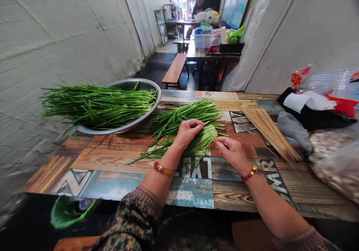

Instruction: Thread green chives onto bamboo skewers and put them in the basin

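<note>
A loose bunch of garlic chives [209, 134] lies on the patterned table, its pale cut ends to the right. Over the far side of this bunch, my left hand [190, 132] is closed, thumb and forefinger pinched together; whatever they grip is too small to make out. My right hand [230, 151] pinches at the pale stem ends. Just behind rests a second pile of garlic chives [190, 111]. To the right, thin bamboo skewers [269, 131] are fanned out on the tabletop. A metal basin [155, 107] at the left holds a large heap of garlic chives [98, 105].
At the right edge sit a plastic bag of pale pinkish pieces [333, 157], a grey cloth-like bundle [294, 129] and a black bag [316, 116]. A green bag [66, 211] hangs below the table's front left. Beyond are a bench [176, 68], another laden table [196, 55] and a seated person [199, 4].
</note>
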Demonstrator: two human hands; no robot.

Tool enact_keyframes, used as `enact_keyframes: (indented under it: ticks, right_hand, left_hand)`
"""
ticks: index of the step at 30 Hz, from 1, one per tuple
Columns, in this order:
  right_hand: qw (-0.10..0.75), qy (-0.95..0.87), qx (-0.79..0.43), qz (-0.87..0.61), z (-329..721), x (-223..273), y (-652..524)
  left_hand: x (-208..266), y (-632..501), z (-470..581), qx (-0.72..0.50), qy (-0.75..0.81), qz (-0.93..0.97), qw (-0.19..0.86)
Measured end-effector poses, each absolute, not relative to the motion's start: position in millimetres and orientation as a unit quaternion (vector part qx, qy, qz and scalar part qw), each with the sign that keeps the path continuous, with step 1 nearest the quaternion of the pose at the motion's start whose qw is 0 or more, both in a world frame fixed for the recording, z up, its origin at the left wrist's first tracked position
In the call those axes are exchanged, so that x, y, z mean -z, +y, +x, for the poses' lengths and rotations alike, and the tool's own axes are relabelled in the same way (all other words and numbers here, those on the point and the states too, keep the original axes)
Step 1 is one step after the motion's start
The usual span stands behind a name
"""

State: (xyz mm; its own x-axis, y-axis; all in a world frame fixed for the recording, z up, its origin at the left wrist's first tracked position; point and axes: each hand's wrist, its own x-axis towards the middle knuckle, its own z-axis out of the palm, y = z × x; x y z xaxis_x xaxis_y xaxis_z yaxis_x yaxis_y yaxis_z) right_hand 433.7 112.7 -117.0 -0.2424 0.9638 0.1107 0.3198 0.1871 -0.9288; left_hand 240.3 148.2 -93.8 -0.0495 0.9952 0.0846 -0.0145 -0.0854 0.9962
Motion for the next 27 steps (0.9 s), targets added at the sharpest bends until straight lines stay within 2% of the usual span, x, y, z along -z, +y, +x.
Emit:
enact_keyframes:
  ticks: [27]
  right_hand:
    - [0.374, -0.698, -0.391, -0.469, 433.5, 120.5, 113.2]
  left_hand:
    - [92.9, 148.6, 232.1, -0.487, 0.487, 0.489, 0.535]
